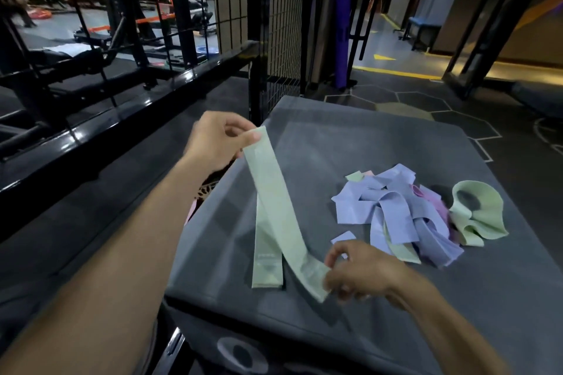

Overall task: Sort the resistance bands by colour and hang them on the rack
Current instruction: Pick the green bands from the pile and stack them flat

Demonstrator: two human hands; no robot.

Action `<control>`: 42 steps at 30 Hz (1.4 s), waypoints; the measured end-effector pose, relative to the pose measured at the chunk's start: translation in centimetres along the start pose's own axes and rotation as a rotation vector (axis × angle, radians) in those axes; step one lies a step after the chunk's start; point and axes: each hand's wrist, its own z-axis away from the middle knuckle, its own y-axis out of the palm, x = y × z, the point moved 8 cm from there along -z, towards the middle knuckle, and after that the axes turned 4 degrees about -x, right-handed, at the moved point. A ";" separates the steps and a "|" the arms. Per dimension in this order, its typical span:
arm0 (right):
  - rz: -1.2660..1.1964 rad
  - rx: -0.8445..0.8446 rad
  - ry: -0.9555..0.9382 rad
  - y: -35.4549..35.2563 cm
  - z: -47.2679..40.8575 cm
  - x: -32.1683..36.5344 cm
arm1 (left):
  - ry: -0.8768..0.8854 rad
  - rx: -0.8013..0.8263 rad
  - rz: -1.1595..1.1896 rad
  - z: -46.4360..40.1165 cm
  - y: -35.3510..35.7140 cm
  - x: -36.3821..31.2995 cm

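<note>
My left hand (217, 140) pinches the top end of a pale green resistance band (274, 192) above the grey box top (350, 143). My right hand (356, 271) grips the same band's lower end, so it stretches diagonally between both hands. A second green strip (266, 253) hangs or lies just beneath it; whether it is part of the same band I cannot tell. To the right lies a tangled pile of lilac bands (393, 216) with some pink (432, 198) and a curled green band (478, 216).
A black wire-grid rack (283, 24) stands behind the box, with a glossy black rail (122, 128) running along the left. Gym machines fill the far left. A hexagon-patterned floor and a corridor with a blue bench (423, 27) lie to the right.
</note>
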 end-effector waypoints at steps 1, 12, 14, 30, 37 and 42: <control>-0.051 0.035 -0.014 1.1 0.0 0.6 | 0.008 -0.004 -0.038 -1.2 0.3 0.3; -0.287 0.137 -0.105 6.3 -2.9 6.2 | -0.030 0.177 -0.287 -7.5 9.5 8.5; -0.271 0.144 -0.095 6.2 -3.4 6.1 | -0.030 0.195 -0.296 -7.7 10.8 9.6; 0.297 -0.064 -0.050 5.2 -6.3 3.6 | -0.045 0.302 -0.436 -7.8 13.9 12.7; 0.303 -0.072 -0.089 6.5 -6.4 4.3 | 0.060 0.303 -0.861 -6.2 15.8 9.7; 0.282 -0.064 -0.082 6.5 -6.3 4.3 | 0.059 0.259 -0.942 -5.9 15.9 9.4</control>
